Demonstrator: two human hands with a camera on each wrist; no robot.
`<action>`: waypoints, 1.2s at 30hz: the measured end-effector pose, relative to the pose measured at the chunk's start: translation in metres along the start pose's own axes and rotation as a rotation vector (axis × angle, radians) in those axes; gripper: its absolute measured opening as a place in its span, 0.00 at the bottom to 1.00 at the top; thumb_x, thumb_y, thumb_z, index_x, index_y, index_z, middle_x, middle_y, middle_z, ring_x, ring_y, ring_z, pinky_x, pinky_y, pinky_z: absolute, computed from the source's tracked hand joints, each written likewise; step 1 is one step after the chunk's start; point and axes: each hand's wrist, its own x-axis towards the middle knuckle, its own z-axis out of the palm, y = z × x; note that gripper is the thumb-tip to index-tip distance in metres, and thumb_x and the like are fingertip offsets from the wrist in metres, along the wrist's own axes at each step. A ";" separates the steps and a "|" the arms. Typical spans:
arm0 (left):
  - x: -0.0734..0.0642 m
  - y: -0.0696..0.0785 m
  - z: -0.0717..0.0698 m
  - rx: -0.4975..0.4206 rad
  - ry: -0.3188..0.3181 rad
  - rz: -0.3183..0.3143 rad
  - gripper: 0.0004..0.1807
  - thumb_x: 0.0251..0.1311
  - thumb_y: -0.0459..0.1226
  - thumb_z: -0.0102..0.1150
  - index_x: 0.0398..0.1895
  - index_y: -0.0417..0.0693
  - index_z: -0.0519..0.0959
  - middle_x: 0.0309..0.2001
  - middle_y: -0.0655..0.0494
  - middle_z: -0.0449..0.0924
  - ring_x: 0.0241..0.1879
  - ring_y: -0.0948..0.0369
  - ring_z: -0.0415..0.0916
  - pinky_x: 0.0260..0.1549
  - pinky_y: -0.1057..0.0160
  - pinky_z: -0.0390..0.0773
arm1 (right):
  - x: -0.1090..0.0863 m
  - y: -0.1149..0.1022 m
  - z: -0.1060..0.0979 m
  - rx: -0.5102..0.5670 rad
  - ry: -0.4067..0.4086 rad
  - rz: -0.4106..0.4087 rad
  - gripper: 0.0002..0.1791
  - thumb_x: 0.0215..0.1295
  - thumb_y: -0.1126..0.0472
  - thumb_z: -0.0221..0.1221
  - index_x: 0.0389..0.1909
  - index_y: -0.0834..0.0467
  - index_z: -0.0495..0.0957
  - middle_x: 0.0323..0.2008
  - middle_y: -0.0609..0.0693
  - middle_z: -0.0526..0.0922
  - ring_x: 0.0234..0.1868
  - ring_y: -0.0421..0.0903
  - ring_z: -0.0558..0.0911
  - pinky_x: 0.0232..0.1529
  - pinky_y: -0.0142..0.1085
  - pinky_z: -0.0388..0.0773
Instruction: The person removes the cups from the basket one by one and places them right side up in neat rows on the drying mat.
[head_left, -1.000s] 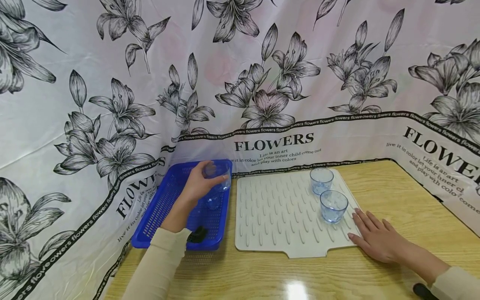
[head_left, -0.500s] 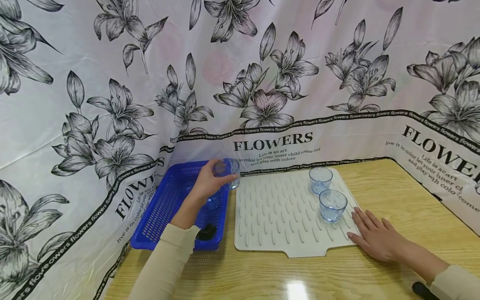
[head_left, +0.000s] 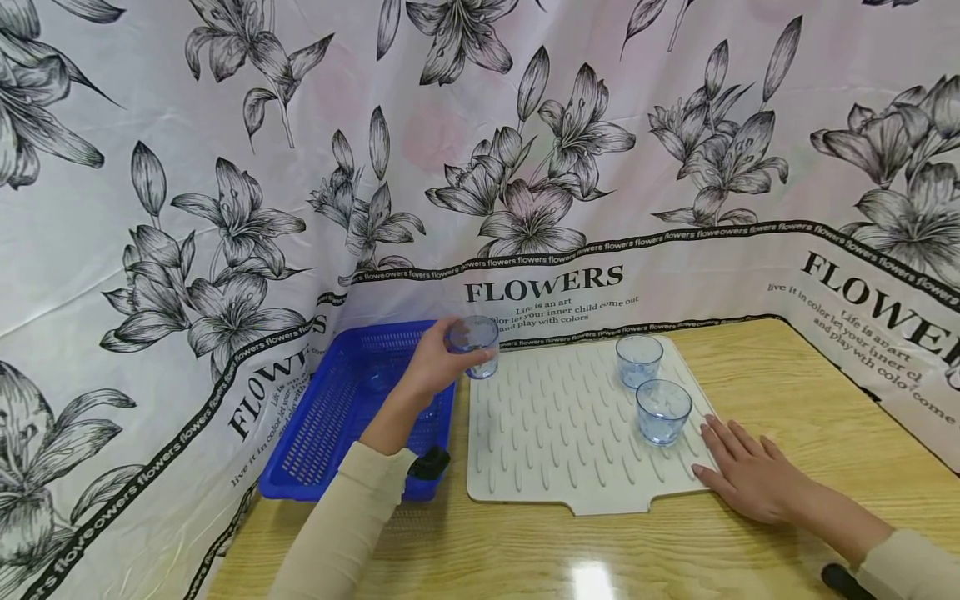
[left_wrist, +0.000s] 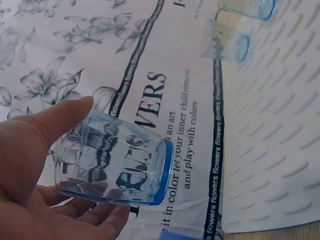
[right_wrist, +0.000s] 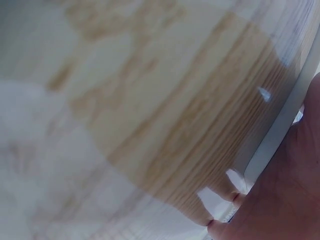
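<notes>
In the head view, my left hand [head_left: 437, 360] holds a clear bluish drinking glass [head_left: 480, 354] above the far-left corner of the white ridged mat [head_left: 525, 433]. The left wrist view shows the thumb on one side of this glass [left_wrist: 112, 160] and the fingers on the other. Two similar glasses stand on the mat toward its right side, a farther glass [head_left: 639, 367] and a nearer glass [head_left: 664, 417]. My right hand [head_left: 750, 475] lies with fingers extended at the mat's right edge, touching mat and table. Part of that hand [right_wrist: 285, 190] shows in the right wrist view.
A blue perforated plastic basket [head_left: 288, 485] stands left of the mat, partly hidden by my left arm. At least one more glass [head_left: 378, 375] lies in it. Behind the wooden table [head_left: 517, 554] hangs a white flower-printed cloth [head_left: 420, 192], also on the left.
My left hand has carried the glass rightward, from over the basket to over the mat's far-left corner. My right hand and the two glasses on the mat have stayed in place.
</notes>
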 end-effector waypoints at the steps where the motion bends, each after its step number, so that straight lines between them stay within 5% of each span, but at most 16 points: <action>1: 0.001 0.001 0.002 0.002 -0.002 0.004 0.45 0.59 0.47 0.75 0.75 0.46 0.63 0.68 0.46 0.70 0.62 0.48 0.70 0.55 0.46 0.77 | 0.000 0.000 0.000 -0.005 0.004 -0.002 0.42 0.79 0.41 0.49 0.73 0.74 0.60 0.74 0.73 0.58 0.73 0.76 0.57 0.64 0.76 0.53; 19: 0.012 0.019 0.026 -0.030 -0.051 0.009 0.48 0.58 0.45 0.75 0.78 0.47 0.60 0.71 0.49 0.68 0.70 0.47 0.66 0.59 0.46 0.77 | 0.000 0.000 0.000 -0.005 0.003 -0.001 0.42 0.79 0.41 0.49 0.74 0.74 0.60 0.74 0.73 0.58 0.73 0.75 0.57 0.64 0.76 0.52; 36: 0.017 0.024 0.047 -0.040 -0.088 0.030 0.46 0.58 0.45 0.76 0.76 0.46 0.62 0.68 0.46 0.69 0.65 0.48 0.70 0.55 0.48 0.79 | 0.000 0.001 0.002 -0.004 0.007 -0.005 0.42 0.79 0.41 0.48 0.74 0.73 0.60 0.74 0.73 0.58 0.73 0.76 0.57 0.64 0.77 0.52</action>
